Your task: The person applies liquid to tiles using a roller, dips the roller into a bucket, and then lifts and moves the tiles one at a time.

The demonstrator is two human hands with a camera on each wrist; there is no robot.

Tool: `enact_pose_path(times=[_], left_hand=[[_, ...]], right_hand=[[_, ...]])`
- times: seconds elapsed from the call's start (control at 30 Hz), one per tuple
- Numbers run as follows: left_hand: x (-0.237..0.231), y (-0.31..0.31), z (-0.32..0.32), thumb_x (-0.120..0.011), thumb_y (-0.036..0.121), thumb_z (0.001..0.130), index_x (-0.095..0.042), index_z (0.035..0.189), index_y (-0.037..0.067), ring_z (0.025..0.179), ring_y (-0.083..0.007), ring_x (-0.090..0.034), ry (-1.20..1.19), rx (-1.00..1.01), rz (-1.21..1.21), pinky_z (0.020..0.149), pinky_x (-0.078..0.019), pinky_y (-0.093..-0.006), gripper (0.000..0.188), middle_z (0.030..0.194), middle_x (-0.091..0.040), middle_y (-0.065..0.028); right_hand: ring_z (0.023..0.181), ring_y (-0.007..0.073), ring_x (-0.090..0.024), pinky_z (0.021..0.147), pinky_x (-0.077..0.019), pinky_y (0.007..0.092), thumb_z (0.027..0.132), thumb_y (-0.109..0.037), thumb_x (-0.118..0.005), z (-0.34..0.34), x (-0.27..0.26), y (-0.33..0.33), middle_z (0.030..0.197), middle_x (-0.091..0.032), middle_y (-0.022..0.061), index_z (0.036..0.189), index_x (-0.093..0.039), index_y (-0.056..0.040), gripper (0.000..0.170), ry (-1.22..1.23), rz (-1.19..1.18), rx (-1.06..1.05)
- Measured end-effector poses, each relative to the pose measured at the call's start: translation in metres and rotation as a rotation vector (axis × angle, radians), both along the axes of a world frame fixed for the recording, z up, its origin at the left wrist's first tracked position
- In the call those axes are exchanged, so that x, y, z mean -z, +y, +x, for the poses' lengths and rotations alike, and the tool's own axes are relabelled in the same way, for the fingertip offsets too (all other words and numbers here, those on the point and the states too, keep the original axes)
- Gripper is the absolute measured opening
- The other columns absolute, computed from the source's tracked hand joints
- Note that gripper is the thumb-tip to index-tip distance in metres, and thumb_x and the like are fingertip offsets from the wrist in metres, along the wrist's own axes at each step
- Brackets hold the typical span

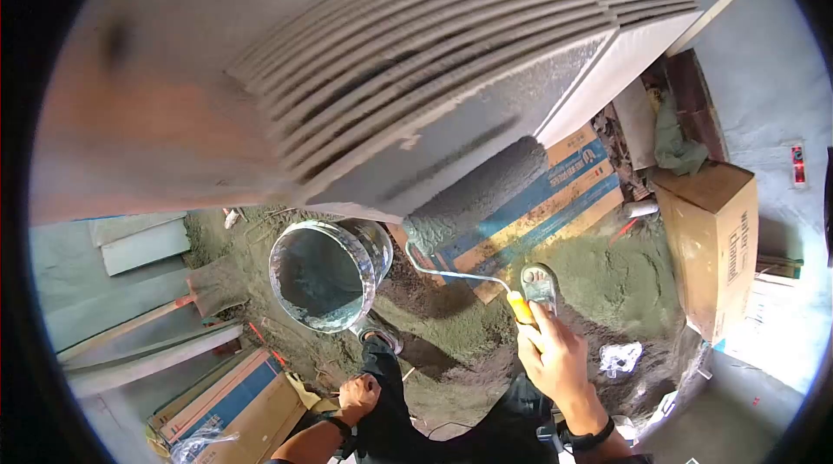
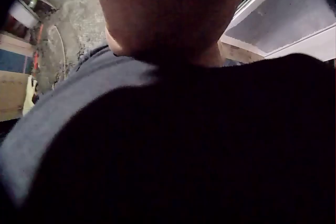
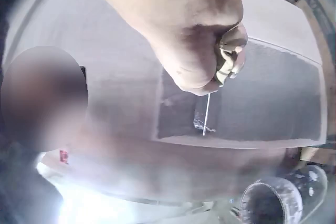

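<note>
While the right hand [image 1: 555, 360] grips the yellow plastic handle [image 1: 521, 308] of a paint roller, its fingers closed round it, the grey-coated roller sleeve [image 1: 477, 195] lies at the centre of the head view, along the lower part of a smooth grey-coated panel [image 1: 468, 147]; a bent metal rod [image 1: 451, 273] joins sleeve and handle. From the right wrist, the panel looks broad and dark grey with a pale border, and the hand is over its upper middle. Above the panel in the head view run parallel pale grey ridges [image 1: 434, 48]; their exact build cannot be told.

At the lower centre, the left hand [image 1: 357, 396] rests on the dark trouser leg [image 1: 382, 373], its fingers curled in with nothing visible in them; the left wrist view is mostly dark cloth and skin.

Left of the sleeve stands a round white bucket [image 1: 278, 273] smeared with grey, wet grey mix [image 1: 319, 273] inside; flattened blue-and-tan cardboard [image 1: 568, 195] lies below and right of the sleeve; a sandalled foot [image 1: 539, 286] is near the handle; farther right stands a tall brown cardboard box [image 1: 707, 247]; at lower left lies another blue-striped cardboard box [image 1: 230, 408], near a long wooden pole [image 1: 126, 327].
</note>
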State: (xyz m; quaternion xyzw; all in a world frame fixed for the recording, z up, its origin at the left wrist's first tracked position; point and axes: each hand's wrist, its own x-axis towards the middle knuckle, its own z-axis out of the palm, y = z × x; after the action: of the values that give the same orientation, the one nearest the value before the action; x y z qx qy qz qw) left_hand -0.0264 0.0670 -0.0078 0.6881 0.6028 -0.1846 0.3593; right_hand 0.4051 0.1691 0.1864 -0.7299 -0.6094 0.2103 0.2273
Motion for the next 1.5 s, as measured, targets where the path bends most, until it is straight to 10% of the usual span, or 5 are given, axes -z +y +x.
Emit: enact_pose_path(times=[0.6,0.97,1.03,1.07,1.5], left_hand=[[-0.016,0.057,-0.061,-0.056,0.028,0.077,-0.071,0.086,0.010,0.090,-0.0357,-0.065,-0.084,-0.205,-0.038,0.081,-0.0509,-0.0438,0.025,0.089,-0.069,-0.0155],[-0.014,0.051,-0.071,-0.056,0.026,0.078,-0.070,0.088,0.010,0.090,-0.0374,-0.063,-0.125,-0.296,-0.078,0.081,-0.0500,-0.0453,0.024,0.089,-0.068,-0.0161],[-0.020,0.051,-0.058,-0.056,0.026,0.079,-0.070,0.088,0.009,0.092,-0.0374,-0.063,-0.134,-0.322,-0.020,0.082,-0.0498,-0.0456,0.023,0.089,-0.068,-0.0164],[-0.018,0.044,-0.054,-0.057,0.026,0.080,-0.070,0.088,0.009,0.092,-0.0372,-0.063,-0.088,-0.336,-0.031,0.082,-0.0496,-0.0456,0.023,0.090,-0.068,-0.0162],[-0.018,0.007,0.019,-0.059,0.030,0.078,-0.070,0.088,0.011,0.093,-0.0316,-0.063,0.061,-0.210,-0.223,0.085,-0.0485,-0.0425,0.024,0.092,-0.069,-0.0114]], right_hand=[[0.057,0.0279,-0.064,0.051,-0.0519,0.0371,0.082,-0.014,-0.069,-0.075,-0.074,0.031,0.074,-0.064,0.0116,0.121,-0.060,-0.0071,0.041,-0.203,-0.013,0.081],[0.068,0.0310,-0.067,0.059,-0.0540,0.0396,0.085,-0.017,-0.066,-0.063,-0.008,0.041,0.084,-0.069,0.0159,0.121,-0.061,-0.0059,0.037,-0.176,-0.073,0.001],[0.082,0.0324,-0.068,0.070,-0.0547,0.0401,0.087,-0.013,-0.062,-0.060,0.001,0.048,0.106,-0.068,0.0147,0.116,-0.066,-0.0083,0.030,-0.144,-0.330,0.072],[0.065,0.0323,-0.067,0.055,-0.0527,0.0398,0.087,-0.018,-0.063,-0.050,0.024,0.044,0.085,-0.068,0.0177,0.120,-0.061,-0.0073,0.035,-0.168,-0.227,-0.017],[0.060,0.0289,-0.065,0.053,-0.0504,0.0392,0.087,-0.024,-0.061,-0.022,0.157,0.059,0.076,-0.068,0.0127,0.121,-0.061,-0.0092,0.037,-0.076,-0.414,-0.019]])
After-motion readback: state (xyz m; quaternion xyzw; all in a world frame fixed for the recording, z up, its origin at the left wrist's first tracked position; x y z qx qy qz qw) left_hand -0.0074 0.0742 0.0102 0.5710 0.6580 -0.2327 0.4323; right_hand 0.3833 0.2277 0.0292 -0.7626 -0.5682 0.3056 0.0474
